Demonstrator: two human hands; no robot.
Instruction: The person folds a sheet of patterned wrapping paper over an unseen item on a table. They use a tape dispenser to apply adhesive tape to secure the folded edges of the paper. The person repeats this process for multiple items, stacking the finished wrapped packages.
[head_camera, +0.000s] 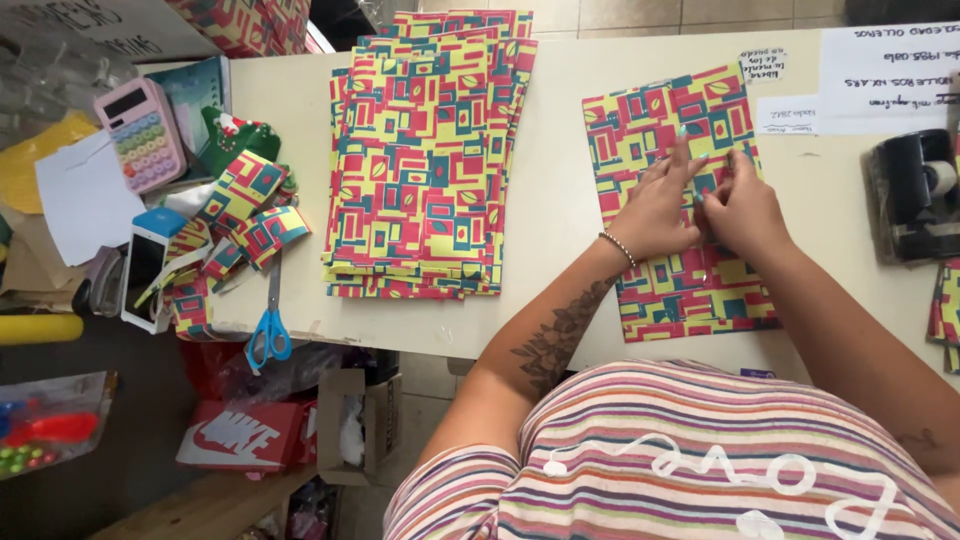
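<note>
A sheet of patterned wrapping paper (668, 290) in red, yellow and teal lies folded on the pale table (560, 210) in front of me. My left hand (658, 212) presses flat on its middle, index finger stretched along the fold. My right hand (742, 208) sits close beside it, fingertips pinching at the paper's seam. Both hands touch the sheet. A beaded bracelet circles my left wrist. A thick stack of the same patterned sheets (425, 150) lies to the left, apart from my hands.
Blue-handled scissors (270, 325) and paper scraps (240, 225) lie near the table's left end, beside a pink calculator (142, 132) and a phone (147, 265). A black tape dispenser (915, 195) stands at the right. White notes (885, 75) lie at the far right.
</note>
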